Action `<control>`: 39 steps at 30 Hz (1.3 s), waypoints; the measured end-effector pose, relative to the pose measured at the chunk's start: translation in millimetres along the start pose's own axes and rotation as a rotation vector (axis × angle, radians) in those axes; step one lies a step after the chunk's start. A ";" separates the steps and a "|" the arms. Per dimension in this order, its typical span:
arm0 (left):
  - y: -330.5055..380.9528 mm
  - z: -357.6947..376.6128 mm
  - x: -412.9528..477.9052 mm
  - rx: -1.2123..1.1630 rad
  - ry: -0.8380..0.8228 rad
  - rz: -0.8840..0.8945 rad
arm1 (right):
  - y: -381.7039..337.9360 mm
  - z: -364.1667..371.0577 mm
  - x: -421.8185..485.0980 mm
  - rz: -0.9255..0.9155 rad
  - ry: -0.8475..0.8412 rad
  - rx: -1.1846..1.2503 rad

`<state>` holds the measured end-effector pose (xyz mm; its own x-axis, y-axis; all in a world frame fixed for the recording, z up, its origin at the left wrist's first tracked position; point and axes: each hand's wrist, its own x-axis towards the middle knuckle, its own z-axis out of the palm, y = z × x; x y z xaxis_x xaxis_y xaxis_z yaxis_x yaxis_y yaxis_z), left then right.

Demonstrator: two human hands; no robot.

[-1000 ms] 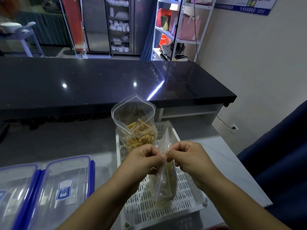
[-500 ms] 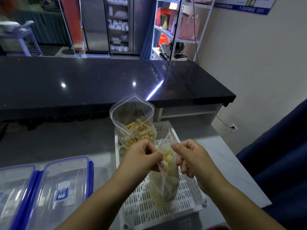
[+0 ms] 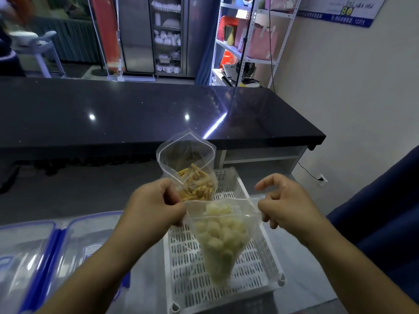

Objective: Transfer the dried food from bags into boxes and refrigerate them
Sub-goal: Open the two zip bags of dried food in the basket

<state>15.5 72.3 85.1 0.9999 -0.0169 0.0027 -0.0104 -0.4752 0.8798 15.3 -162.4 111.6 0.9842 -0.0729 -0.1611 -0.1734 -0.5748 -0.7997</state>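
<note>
Held the bag of pale round bits (image 3: 221, 241) over the white tray (image 3: 256, 264), mouth stretched wide. Pinched one lip with the left hand (image 3: 156, 207) and the other with the right hand (image 3: 285, 205), fingers closed on thin film. Had it at 6 o'clock from the open bag of yellow strips (image 3: 192, 177). Spotted the boxes (image 3: 86, 241) at 8 o'clock on the grey surface (image 3: 90, 196), lids seemingly on. Felt risky: just two small pinches on slick plastic, so could easily have slipped and spilled through the tray slots. Could've bumped the strip bag over too.
</note>
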 end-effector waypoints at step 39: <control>-92.2 -60.8 -11.8 0.598 0.231 0.013 | -8.8 128.1 4.4 -0.148 0.002 0.200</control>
<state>5.4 169.7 32.8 0.9761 0.1321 0.1724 0.0382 -0.8858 0.4625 16.8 -53.2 43.9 0.9995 -0.0016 -0.0322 -0.0300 -0.4070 -0.9129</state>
